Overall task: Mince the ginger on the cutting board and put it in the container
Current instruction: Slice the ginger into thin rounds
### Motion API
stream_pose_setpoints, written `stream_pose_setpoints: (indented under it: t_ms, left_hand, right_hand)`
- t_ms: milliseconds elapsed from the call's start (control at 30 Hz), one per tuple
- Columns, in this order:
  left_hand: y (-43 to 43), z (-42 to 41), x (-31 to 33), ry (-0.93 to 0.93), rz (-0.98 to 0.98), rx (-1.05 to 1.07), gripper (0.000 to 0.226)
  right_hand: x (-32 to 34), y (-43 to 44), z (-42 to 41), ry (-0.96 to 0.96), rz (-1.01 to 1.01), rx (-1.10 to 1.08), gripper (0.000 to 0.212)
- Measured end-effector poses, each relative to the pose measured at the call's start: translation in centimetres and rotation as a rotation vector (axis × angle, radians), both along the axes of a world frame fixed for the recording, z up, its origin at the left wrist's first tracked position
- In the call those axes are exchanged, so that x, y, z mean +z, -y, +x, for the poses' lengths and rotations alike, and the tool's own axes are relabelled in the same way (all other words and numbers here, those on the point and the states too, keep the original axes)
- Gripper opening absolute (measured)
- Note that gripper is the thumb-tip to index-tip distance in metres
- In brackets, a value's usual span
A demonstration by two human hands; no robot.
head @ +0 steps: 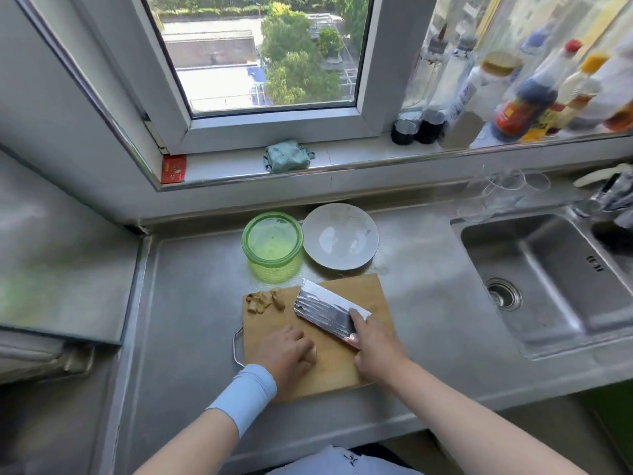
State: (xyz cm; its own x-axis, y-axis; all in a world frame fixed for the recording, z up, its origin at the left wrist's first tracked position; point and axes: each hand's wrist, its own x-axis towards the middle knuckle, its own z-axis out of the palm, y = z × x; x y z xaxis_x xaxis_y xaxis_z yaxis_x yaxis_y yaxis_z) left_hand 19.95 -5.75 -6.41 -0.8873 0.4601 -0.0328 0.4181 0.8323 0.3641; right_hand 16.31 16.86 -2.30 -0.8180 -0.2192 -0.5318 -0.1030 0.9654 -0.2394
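Tabletop: brushed stainless-steel tabletop [191,303] running under a white-framed window, carrying everything below.
Red packet: small red packet [173,169] at the left end of the window sill.
Board handle: thin wire loop handle [236,347] sticking out from the left edge of the board.
Cutting board: rectangular light wooden cutting board [335,368] lying flat near the front edge of the tabletop.
Ginger: small heap of tan ginger pieces [263,301] on the far left corner of the board, well apart from both hands.
Left hand: left hand [286,354], with a pale blue wristband [245,395], resting knuckles-up on the board; its fingers [298,337] are curled down together, and whether they pin anything beneath cannot be told.
Container: round translucent green plastic container [274,271] just behind the board's far left corner, touching or nearly touching the plate.
Cloth: crumpled teal cloth [286,156] on the sill.
Plate: round white shallow plate [340,236] just right of the container.
Cleaver: broad steel cleaver [325,311] tilted over the middle of the board, its flat side showing and its blade end pointing far-left.
Right hand: right hand [376,344] clamped round the cleaver's handle, forefinger laid along the blade.
Sink: stainless-steel sink basin [548,269] set into the tabletop at the right.
Bottles: row of sauce bottles [524,97] on the sill above the sink.
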Motion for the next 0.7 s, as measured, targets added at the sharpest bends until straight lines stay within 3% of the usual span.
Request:
stream_pose_setpoints:
  t_ms: [100, 167, 300, 433, 533, 700]
  left_hand:
    - [-0.8, 1.8, -1.0, 0.083, 0.16, 0.406, 0.018]
    - [-1.8, 2.5, -0.4, 0.128, 0.161, 0.625, 0.021]
    - [-3.4, 3.0, 0.4, 0.179, 0.204, 0.885, 0.038]
    - [-3.9, 3.8, 0.6, 0.134, 0.237, 0.916, 0.03]
    - [-3.3, 4.7, 0.0, 0.007, 0.338, 0.841, 0.021]
    - [-2.8, 5.4, -0.5, -0.017, 0.426, 0.772, 0.02]
  right_hand:
    - [0.0, -1.4, 0.3, -0.016, -0.049, -0.048, 0.077]
    - [0.5, -2.1, 0.4, -0.074, -0.064, -0.024, 0.073]
    - [1.7, -2.6, 0.7, -0.149, -0.176, 0.02, 0.062]
    - [2.0, -1.6, 1.2, -0.076, -0.321, 0.048, 0.048]
    - [1.8, -0.7, 1.3, -0.024, -0.321, 0.103, 0.046]
    - [1.5, 0.7, 1.2, 0.018, -0.31, 0.133, 0.039]
